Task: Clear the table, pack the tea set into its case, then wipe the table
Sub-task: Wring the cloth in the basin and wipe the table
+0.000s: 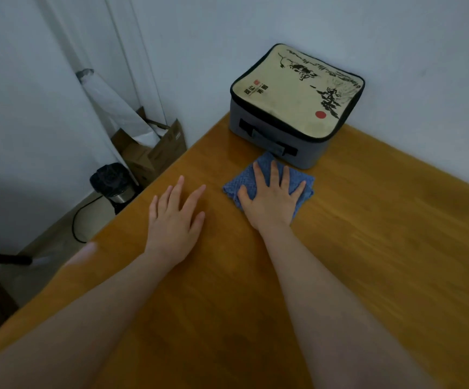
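Note:
The tea set case [295, 105], grey with a cream lid bearing ink drawings and a red dot, stands closed at the far corner of the wooden table [382, 234], against the wall. Just in front of it lies a folded blue cloth [244, 181]. My right hand [272, 200] presses flat on the cloth, fingers spread. My left hand [175, 220] rests flat on the bare wood to the left of the cloth, fingers apart, holding nothing.
Off the table's left edge, on the floor, stand a small black-lined bin [112, 182], cardboard boxes [154, 153] and a white rolled sheet [115, 105] leaning on the wall. A black cable [76, 220] runs along the floor.

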The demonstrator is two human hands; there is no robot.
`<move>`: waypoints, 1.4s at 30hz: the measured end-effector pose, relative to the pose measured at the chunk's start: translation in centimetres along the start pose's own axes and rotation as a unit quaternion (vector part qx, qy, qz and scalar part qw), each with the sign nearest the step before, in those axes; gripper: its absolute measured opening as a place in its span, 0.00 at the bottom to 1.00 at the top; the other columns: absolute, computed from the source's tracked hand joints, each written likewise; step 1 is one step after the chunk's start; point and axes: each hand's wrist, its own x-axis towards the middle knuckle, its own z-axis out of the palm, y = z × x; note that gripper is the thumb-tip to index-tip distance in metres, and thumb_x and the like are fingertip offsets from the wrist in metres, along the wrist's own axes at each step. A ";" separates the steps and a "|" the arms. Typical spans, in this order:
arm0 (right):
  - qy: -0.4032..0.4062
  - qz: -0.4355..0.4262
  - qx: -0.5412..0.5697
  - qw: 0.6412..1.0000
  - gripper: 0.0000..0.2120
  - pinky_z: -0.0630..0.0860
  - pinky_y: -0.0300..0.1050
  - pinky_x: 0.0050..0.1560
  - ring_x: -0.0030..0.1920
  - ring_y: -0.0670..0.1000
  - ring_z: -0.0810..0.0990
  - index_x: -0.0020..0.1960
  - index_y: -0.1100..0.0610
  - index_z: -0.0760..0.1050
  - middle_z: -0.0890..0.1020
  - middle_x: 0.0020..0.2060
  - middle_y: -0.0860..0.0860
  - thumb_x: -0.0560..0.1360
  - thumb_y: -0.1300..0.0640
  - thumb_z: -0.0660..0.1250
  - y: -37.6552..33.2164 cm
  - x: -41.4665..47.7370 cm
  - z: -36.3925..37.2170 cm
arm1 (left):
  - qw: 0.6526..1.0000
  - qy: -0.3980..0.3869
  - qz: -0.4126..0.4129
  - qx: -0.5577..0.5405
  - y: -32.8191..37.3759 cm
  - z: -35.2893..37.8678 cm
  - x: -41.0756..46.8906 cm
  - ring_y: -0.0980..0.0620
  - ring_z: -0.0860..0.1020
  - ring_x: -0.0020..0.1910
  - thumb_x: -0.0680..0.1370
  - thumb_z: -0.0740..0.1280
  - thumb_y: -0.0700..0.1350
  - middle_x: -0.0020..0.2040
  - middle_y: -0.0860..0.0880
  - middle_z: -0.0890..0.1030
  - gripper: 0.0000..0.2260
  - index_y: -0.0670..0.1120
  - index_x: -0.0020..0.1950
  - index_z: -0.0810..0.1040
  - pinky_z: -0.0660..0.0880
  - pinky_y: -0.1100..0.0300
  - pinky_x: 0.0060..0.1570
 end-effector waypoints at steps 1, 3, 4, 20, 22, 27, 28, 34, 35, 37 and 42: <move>0.001 -0.007 0.001 1.000 0.31 0.35 0.69 0.71 0.78 0.56 0.40 0.78 0.41 0.43 0.45 0.79 0.49 0.78 0.33 0.42 0.2 -0.1 -0.1 | 1.000 0.008 0.000 -0.004 0.4 0.0 0.1 0.46 0.48 0.78 0.82 0.52 0.58 0.80 0.49 0.48 0.23 0.62 0.77 0.54 0.42 0.45 0.74; 0.002 -0.017 0.004 1.000 0.31 0.35 0.68 0.72 0.78 0.55 0.40 0.78 0.41 0.43 0.45 0.79 0.49 0.78 0.33 0.42 1.0 -0.3 -0.3 | 1.000 0.011 0.005 -0.001 0.7 -0.2 0.2 0.45 0.49 0.78 0.82 0.53 0.57 0.80 0.49 0.49 0.23 0.61 0.77 0.54 0.43 0.44 0.74; 0.003 -0.015 0.005 1.000 0.31 0.36 0.68 0.72 0.78 0.55 0.40 0.78 0.40 0.44 0.45 0.79 0.48 0.78 0.33 0.42 1.7 -0.5 -0.4 | 1.000 0.010 0.008 0.002 0.9 -0.3 0.2 0.45 0.48 0.78 0.82 0.52 0.58 0.80 0.49 0.49 0.23 0.61 0.77 0.54 0.43 0.45 0.74; -0.004 -0.002 -0.007 1.000 0.29 0.38 0.69 0.72 0.78 0.56 0.40 0.78 0.40 0.43 0.45 0.79 0.49 0.79 0.35 0.42 3.2 -8.8 0.0 | 1.000 0.007 0.011 0.014 -1.2 -1.1 -6.9 0.46 0.51 0.78 0.83 0.50 0.57 0.79 0.49 0.53 0.22 0.61 0.77 0.54 0.41 0.46 0.74; -0.002 -0.007 -0.007 1.000 0.29 0.37 0.69 0.72 0.78 0.56 0.40 0.78 0.40 0.44 0.45 0.79 0.49 0.79 0.34 0.42 2.2 -10.9 0.3 | 1.000 0.010 0.002 0.004 -1.8 -1.3 -8.1 0.46 0.51 0.78 0.83 0.50 0.57 0.79 0.49 0.53 0.22 0.60 0.77 0.54 0.41 0.45 0.74; -0.011 -0.019 -0.013 1.000 0.29 0.37 0.69 0.72 0.78 0.56 0.40 0.78 0.40 0.43 0.45 0.79 0.49 0.79 0.35 0.42 0.0 -15.6 0.9 | 0.999 -0.009 0.013 0.032 -3.1 -1.5 -10.8 0.46 0.49 0.78 0.82 0.50 0.58 0.79 0.49 0.51 0.22 0.62 0.77 0.52 0.42 0.45 0.75; -0.013 -0.020 -0.012 1.000 0.29 0.37 0.69 0.72 0.78 0.56 0.40 0.78 0.40 0.43 0.45 0.79 0.49 0.79 0.35 0.42 -0.4 -16.4 1.0 | 0.999 -0.009 0.013 0.031 -3.3 -1.7 -11.4 0.46 0.49 0.78 0.82 0.50 0.58 0.79 0.49 0.51 0.22 0.62 0.77 0.52 0.42 0.45 0.75; -0.012 -0.040 -0.010 0.999 0.29 0.38 0.71 0.71 0.78 0.57 0.40 0.78 0.40 0.45 0.46 0.79 0.50 0.79 0.35 0.42 -3.6 -22.9 2.0 | 1.000 -0.006 0.020 0.018 -4.3 -2.5 -16.2 0.45 0.48 0.78 0.83 0.50 0.57 0.80 0.49 0.49 0.22 0.62 0.77 0.52 0.42 0.46 0.74; -0.009 -0.046 -0.010 0.999 0.29 0.38 0.71 0.71 0.78 0.57 0.41 0.78 0.40 0.45 0.47 0.79 0.50 0.79 0.35 0.42 -4.1 -24.0 2.2 | 1.000 -0.011 0.018 0.016 -4.6 -2.6 -17.0 0.45 0.48 0.78 0.82 0.50 0.57 0.80 0.48 0.49 0.22 0.62 0.77 0.52 0.42 0.46 0.75; -0.010 -0.057 -0.015 0.998 0.31 0.38 0.71 0.71 0.78 0.57 0.42 0.78 0.40 0.46 0.48 0.79 0.50 0.77 0.34 0.39 -4.9 -26.1 2.5 | 1.000 -0.016 0.006 0.009 -5.2 -3.0 -18.7 0.45 0.48 0.78 0.82 0.50 0.58 0.80 0.48 0.48 0.22 0.62 0.77 0.52 0.42 0.45 0.75; -0.002 -0.090 0.011 0.996 0.31 0.40 0.73 0.70 0.78 0.59 0.47 0.78 0.41 0.52 0.53 0.79 0.52 0.77 0.35 0.41 -7.5 -31.6 3.4 | 1.000 -0.009 -0.015 0.003 -6.3 -4.3 -21.8 0.44 0.47 0.78 0.82 0.50 0.58 0.80 0.48 0.47 0.23 0.63 0.77 0.51 0.42 0.44 0.75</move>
